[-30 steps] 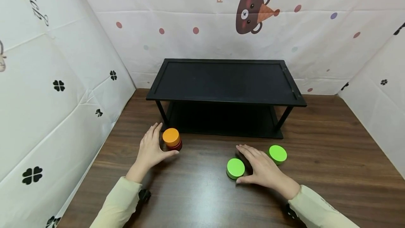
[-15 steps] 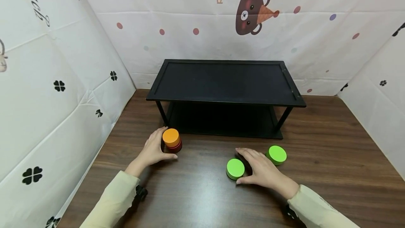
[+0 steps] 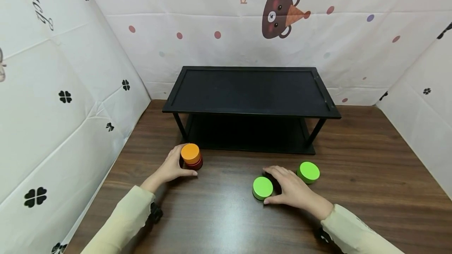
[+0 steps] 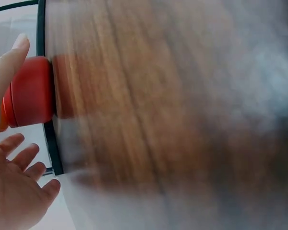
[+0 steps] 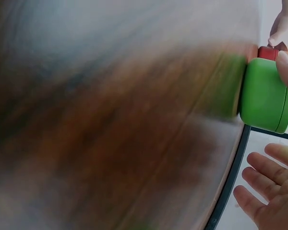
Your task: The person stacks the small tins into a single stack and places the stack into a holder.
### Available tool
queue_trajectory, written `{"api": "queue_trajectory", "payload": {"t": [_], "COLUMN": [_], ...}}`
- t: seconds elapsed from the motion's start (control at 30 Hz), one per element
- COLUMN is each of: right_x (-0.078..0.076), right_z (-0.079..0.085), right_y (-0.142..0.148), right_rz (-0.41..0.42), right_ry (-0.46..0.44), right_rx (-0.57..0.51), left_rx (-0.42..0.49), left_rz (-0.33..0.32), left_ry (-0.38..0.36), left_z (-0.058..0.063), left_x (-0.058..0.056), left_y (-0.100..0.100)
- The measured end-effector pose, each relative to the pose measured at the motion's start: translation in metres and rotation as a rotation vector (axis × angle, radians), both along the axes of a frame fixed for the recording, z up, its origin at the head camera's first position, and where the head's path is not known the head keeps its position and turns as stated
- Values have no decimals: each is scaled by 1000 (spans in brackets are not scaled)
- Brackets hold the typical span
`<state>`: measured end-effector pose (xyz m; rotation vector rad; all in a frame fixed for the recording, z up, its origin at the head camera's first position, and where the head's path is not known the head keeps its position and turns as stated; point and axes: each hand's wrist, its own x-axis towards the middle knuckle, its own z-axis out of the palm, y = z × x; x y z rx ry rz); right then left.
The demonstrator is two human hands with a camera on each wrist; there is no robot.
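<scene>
A round red container (image 4: 32,91) with an orange top (image 3: 190,153) stands upright on the table in front of the shelf's left side. My left hand (image 3: 170,168) reaches around it from the left, thumb on the near side and fingers spread on the far side, a gap showing between fingers and container. To the right, a round green container (image 3: 263,187) lies between the thumb and fingers of my right hand (image 3: 292,189). Those fingers (image 5: 264,170) are loosely extended and stand apart from it in the right wrist view. A second green container (image 3: 308,172) stands just behind the right hand.
A low black two-tier shelf (image 3: 250,91) stands at the back of the brown wooden table (image 3: 219,214). White printed cloth (image 3: 212,54) hangs behind it and along both sides. The shelf's front legs rise close behind the containers.
My left hand has lowered and drawn in closer around the red and orange container, its fingers now partly behind it. My right hand and the containers have hardly moved.
</scene>
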<state>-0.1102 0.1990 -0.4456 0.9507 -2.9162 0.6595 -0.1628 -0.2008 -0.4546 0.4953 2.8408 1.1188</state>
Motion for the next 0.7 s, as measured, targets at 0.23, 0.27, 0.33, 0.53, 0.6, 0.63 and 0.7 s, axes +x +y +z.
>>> {"api": "queue_trajectory", "payload": {"t": [0.23,0.27,0.33,0.53,0.6,0.63,0.7], "right_x": [-1,-1,-1,-2,-2,-2,-2], "right_z": [-1,-1,-1,-2,-3,-3,-4], "right_y": [1,1,1,0,0,0,0], "right_rz": [21,25,31,62,73,76,80], "right_ry": [-11,-15,-22,-25,-14,-8,0], "right_rx": [-9,-9,-11,-30,-30,-29,-23], "left_rx": [4,3,4,12,15,20,30], "left_rz": [-15,-18,-21,-22,-19,-17,-8], "left_ry": [-22,-26,-39,-55,-52,-50,-51], "left_z": [-1,-1,-1,-4,-5,-5,-6], "left_x": [-4,-4,-5,-7,-7,-7,-8], "left_y": [-6,-6,-8,-8,-9,-9,-9]}}
